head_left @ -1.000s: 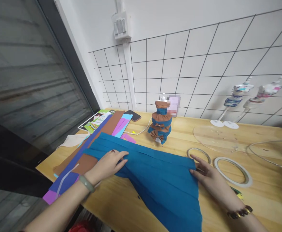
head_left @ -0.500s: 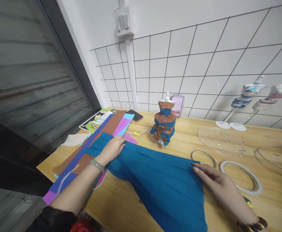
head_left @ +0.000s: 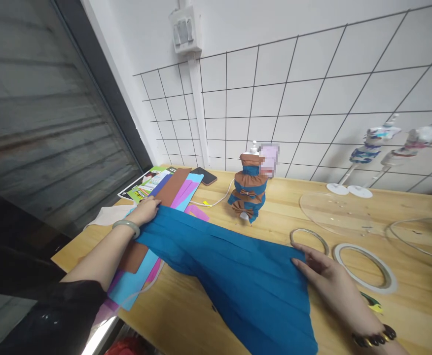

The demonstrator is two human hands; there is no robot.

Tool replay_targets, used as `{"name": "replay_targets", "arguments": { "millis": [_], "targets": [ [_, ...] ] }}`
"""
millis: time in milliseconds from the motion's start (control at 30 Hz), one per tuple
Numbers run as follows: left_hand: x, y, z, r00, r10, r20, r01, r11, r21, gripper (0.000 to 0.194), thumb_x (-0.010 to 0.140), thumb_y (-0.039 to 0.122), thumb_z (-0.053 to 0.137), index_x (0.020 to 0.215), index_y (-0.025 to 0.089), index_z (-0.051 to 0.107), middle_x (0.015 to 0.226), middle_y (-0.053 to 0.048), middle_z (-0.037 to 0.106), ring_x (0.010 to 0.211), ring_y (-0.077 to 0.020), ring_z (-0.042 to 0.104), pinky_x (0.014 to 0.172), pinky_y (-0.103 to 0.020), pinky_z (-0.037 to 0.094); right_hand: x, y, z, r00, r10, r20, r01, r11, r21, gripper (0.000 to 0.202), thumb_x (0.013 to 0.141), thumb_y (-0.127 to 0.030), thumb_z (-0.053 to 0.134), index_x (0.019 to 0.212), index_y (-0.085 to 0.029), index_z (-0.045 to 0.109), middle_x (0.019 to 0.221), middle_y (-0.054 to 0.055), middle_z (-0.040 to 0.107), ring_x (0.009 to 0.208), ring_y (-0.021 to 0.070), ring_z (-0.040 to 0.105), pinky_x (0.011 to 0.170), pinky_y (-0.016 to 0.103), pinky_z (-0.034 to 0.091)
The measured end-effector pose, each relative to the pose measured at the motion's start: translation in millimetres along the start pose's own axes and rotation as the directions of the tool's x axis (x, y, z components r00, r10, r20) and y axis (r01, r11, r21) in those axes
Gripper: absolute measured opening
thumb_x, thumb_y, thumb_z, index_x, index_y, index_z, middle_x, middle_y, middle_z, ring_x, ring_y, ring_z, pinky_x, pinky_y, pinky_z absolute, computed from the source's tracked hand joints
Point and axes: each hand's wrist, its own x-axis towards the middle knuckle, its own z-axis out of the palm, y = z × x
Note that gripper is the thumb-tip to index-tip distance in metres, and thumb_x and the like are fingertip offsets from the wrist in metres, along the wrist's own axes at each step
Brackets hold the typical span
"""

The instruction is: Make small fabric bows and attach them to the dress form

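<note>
Clock read from the wearer's side, centred on the blue sheet, 12 toward the wall.

Crinkled blue sheet [head_left: 223, 251] laid across the table [head_left: 186, 301], its near end reaching the bottom of the view at 5. Its narrow end is covered at 10 by the left hand [head_left: 144, 213], fingers close together; whether it is pinched or only pressed cannot be told. The corner at 3 is touched by the right hand [head_left: 321, 268], thumb and forefinger slightly parted. Far edge probably steadied this way at both ends, so that it lies fairly straight; looser folds are seen on the near side.

Coloured strips [head_left: 134, 283] stacked at 9 to 10, partly under the sheet, perhaps set aside within reach. Dressed form [head_left: 251, 185] stood upright near 12 to 1, in blue and brown tiers with bows; plainly visible there, possibly placed as a reference. White ring [head_left: 389, 281] laid flat at 3, thinner ring [head_left: 325, 241] at 2, just beyond the right hand.

Writing: yellow lettering is carried on a green leaflet [head_left: 136, 193] at 10 to 11, too small to be read. Phone [head_left: 204, 176] near 11 to 12, no brand made out. Yellow tag [head_left: 206, 203] on the cable, no text legible. Panel [head_left: 270, 158] behind the form is pixelated, unreadable.
</note>
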Motion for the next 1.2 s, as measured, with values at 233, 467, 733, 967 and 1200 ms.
{"name": "replay_targets", "arguments": {
  "millis": [233,467,733,967,1200],
  "targets": [
    [0.5,-7.0,-11.2,0.999,-0.006,-0.036,0.001,0.990,-0.142,0.009,0.061,0.022,0.052,0.064,0.019,0.060,0.075,-0.009,0.059,0.086,-0.0269,0.054,0.083,-0.037,0.037,0.8,4.0,-0.3,0.999,-0.051,-0.006,0.051,0.997,-0.054,0.048,0.074,-0.045,0.049,0.113,-0.019,0.055,0.061,0.000,0.052,0.058,0.0180,0.051,0.053,0.027,0.043],
    [-6.3,1.8,-36.0,0.984,-0.112,-0.141,0.033,0.883,-0.468,0.017,0.065,0.036,0.054,0.069,0.019,0.056,0.067,-0.001,0.057,0.066,-0.0174,0.054,0.066,-0.029,0.042,-1.1,-2.6,-5.8,0.996,-0.053,-0.073,0.044,0.993,-0.114,0.047,0.073,-0.044,0.050,0.113,-0.020,0.055,0.064,0.000,0.053,0.057,0.0180,0.053,0.054,0.028,0.044],
    [-5.8,7.3,-76.0,0.897,-0.344,-0.279,0.006,0.640,-0.769,0.034,0.064,0.048,0.055,0.076,0.017,0.051,0.060,0.002,0.054,0.050,-0.0100,0.047,0.049,-0.022,0.039,-4.8,-8.6,4.7,1.000,0.007,0.027,-0.009,0.998,0.061,0.054,0.071,-0.043,0.053,0.119,-0.018,0.050,0.060,-0.001,0.055,0.055,0.0176,0.053,0.057,0.029,0.047],
    [14.7,13.1,-110.8,0.816,-0.422,-0.394,-0.048,0.630,-0.775,0.031,0.062,0.041,0.062,0.082,0.018,0.058,0.073,0.000,0.061,0.059,-0.0114,0.052,0.055,-0.022,0.043,-13.2,-27.6,13.0,0.959,-0.011,0.284,-0.073,0.956,0.283,0.030,0.070,-0.044,0.057,0.083,-0.018,0.063,0.056,0.000,0.060,0.053,0.0166,0.055,0.056,0.027,0.046],
    [39.3,36.1,-157.2,0.771,-0.199,-0.605,-0.072,0.917,-0.393,0.025,0.069,0.035,0.057,0.085,0.017,0.063,0.085,-0.003,0.065,0.076,-0.0179,0.056,0.071,-0.027,0.044,-22.9,-38.7,23.8,0.885,-0.022,0.465,-0.182,0.903,0.390,0.030,0.072,-0.043,0.057,0.057,-0.018,0.053,0.050,-0.002,0.056,0.047,0.0103,0.051,0.052,0.022,0.043]
  ]
}}
